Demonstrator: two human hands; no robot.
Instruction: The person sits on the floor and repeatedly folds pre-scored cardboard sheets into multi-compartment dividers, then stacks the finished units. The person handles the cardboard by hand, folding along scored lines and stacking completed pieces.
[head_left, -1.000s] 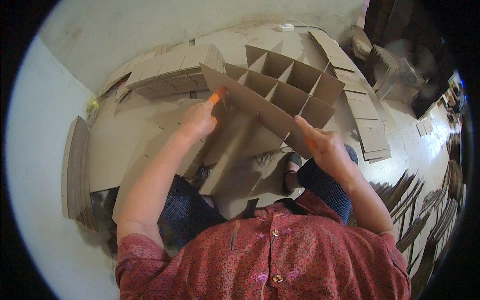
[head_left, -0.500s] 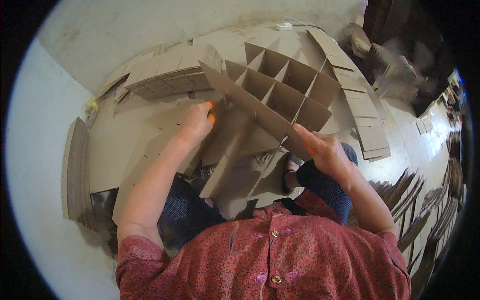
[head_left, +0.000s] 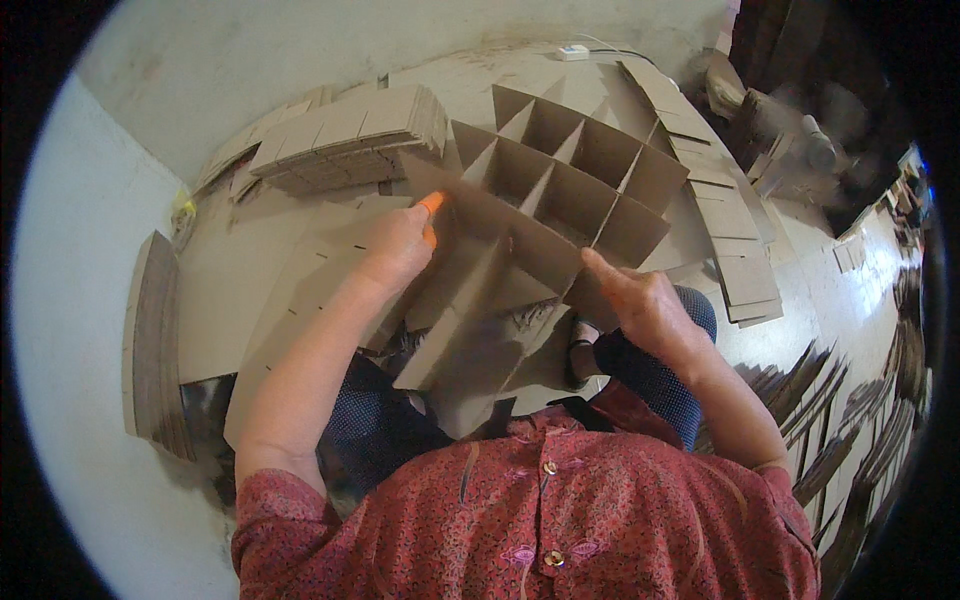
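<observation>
Plainly, I find the cardboard divider grid (head_left: 575,200) beyond both hands, its left end near a cardboard stack (head_left: 345,130), its right edge near a strip row (head_left: 728,225). The right hand's (head_left: 650,305) fingers clamp the near panel (head_left: 540,250), masking its corner. The left hand (head_left: 400,240) reaches its blurred end; whether those fingers grip, I cannot tell.

Gripping a cardboard divider (head_left: 570,205) in the right hand (head_left: 650,308), with orange-tipped fingers (head_left: 431,204) of the left hand (head_left: 398,245) up by its near edge, can't quite tell if touching. Can see stacked cardboard (head_left: 345,130) beyond the left fingers, slotted strips (head_left: 735,235) well right of the right ones.
</observation>
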